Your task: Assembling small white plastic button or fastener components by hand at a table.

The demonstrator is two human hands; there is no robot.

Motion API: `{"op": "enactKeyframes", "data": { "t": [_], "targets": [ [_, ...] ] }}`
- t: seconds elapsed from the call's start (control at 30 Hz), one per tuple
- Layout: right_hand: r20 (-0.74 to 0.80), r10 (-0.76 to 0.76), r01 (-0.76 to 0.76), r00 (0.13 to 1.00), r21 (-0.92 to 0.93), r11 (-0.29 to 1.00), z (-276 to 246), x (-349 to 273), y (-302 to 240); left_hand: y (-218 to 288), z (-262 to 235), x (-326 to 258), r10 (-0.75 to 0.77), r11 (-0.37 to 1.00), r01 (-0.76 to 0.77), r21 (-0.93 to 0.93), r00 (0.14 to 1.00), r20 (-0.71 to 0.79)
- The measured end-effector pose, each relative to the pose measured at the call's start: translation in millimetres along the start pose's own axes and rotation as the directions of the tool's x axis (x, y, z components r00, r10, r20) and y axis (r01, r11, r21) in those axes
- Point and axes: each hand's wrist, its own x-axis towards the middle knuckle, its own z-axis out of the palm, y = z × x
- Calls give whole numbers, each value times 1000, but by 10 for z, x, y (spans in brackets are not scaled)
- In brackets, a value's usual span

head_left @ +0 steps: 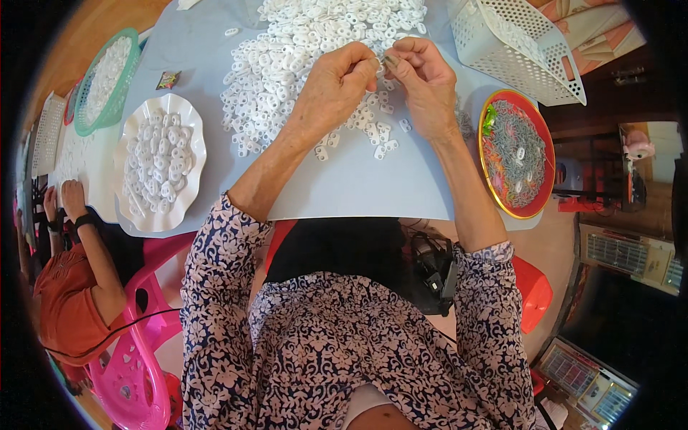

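Over a heap of small white plastic pieces (pixel 269 68) with oval holes, both my hands work close together. My left hand (pixel 338 80) is closed, thumb and fingertips pinched. My right hand (pixel 424 80) is also closed in a pinch, its fingertips almost meeting the left ones. Whatever lies between the fingers is too small and covered to name. To the left stands a white wavy-edged plate (pixel 196 168) holding more such white pieces. On the right, a red plate (pixel 542 175) with a gold rim holds many tiny grey parts (pixel 512 154), some orange ones and a few white pieces.
A white perforated basket (pixel 494 54) stands at the back right, a green basket (pixel 80 107) of white pieces at the back left. A small wrapped packet (pixel 168 79) lies behind the wavy plate. At the left, a co-worker's hands (pixel 72 199) rest by another table near a pink chair (pixel 136 373).
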Motion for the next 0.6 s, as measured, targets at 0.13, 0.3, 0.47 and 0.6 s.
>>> {"op": "enactKeyframes", "data": {
  "t": [0.13,0.3,0.47,0.6],
  "targets": [
    [-10,-10,10,1000,18,1000,17,-2,5,-21,21,-4,56,998,-57,-25,998,-41],
    [-1,-13,13,1000,-8,1000,11,4,13,-39,31,4,64,997,-66,-38,997,-49],
    [13,-13,13,1000,-30,999,1,1,7,-55,24,7,70,997,-71,-30,997,-39],
    [35,-20,21,999,-47,999,1,-15,-26,-68,53,-4,108,993,-109,-37,994,-36]
  ]
}}
